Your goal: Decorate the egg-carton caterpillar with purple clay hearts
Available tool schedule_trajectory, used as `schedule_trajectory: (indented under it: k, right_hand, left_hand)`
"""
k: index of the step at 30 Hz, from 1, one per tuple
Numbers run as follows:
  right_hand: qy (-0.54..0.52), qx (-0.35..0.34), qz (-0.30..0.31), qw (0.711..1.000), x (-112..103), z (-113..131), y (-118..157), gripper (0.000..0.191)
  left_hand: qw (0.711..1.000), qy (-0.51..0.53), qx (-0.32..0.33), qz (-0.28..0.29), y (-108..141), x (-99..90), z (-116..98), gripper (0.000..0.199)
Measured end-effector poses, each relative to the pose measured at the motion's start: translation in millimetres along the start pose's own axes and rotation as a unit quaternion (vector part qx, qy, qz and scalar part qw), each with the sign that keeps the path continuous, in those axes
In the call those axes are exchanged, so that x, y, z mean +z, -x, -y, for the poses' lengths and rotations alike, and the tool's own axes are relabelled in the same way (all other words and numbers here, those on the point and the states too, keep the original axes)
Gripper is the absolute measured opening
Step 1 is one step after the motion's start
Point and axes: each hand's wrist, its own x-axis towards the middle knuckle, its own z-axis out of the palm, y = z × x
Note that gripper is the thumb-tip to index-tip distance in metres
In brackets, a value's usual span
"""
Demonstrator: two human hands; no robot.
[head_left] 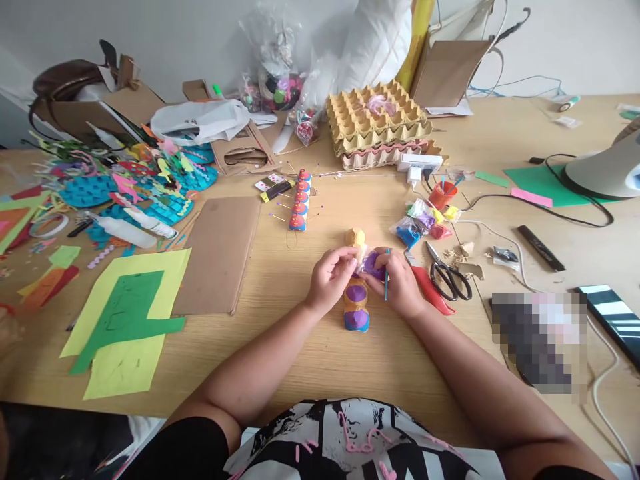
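Between my two hands is a small clear bag of purple clay. My left hand pinches the bag's left side. My right hand grips its right side and also has a thin blue stick in its fingers. Below and partly behind the hands lies an egg-carton strip, its near bumps covered in purple and its near end blue; the far bump is bare and yellowish. Farther back to the left stands a finished-looking red and blue strip with pins sticking out.
Scissors and a red-handled tool lie right of my hands. Behind them are clay bags and a red cup. Brown cardboard and cut green paper lie left. Egg trays are stacked at the back.
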Motion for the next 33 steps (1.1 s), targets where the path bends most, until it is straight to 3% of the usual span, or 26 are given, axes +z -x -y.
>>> schedule_trajectory:
  k: [6,13,18,21,24,28,33]
  right_hand:
    - [-0.02,0.003,-0.003,1.0,0.3,0.6,-0.1,0.029]
    - [-0.024,-0.013,-0.003,1.0,-1.6,6.1,-3.9,0.027]
    - [-0.02,-0.034,-0.001,0.999,-1.6,8.0,-5.3,0.028]
    - [-0.009,-0.045,-0.01,0.999,-3.0,7.3,-5.8,0.028]
    - [0.013,-0.055,-0.003,0.998,-5.7,7.1,-7.0,0.028]
    - [0.043,-0.085,0.016,0.995,-6.4,8.5,-8.9,0.025]
    - [0.077,-0.078,0.025,0.994,-3.8,8.2,-9.7,0.024]
  left_hand:
    - [1.0,-0.003,0.012,0.009,0.0,-2.9,-0.5,0.029]
    - [0.997,0.064,-0.042,0.025,-2.9,-2.2,-2.0,0.029]
    - [0.994,0.081,-0.064,0.047,-4.0,-1.2,-8.9,0.019]
    - [0.994,0.068,-0.073,0.051,-4.0,-1.0,-11.0,0.023]
    - [0.998,0.001,-0.036,0.045,-3.4,-0.8,-9.5,0.027]
    - [0.989,-0.126,0.072,-0.017,-1.8,0.2,-5.5,0.021]
    - [0.977,-0.157,0.132,-0.05,1.2,1.1,-5.7,0.025]
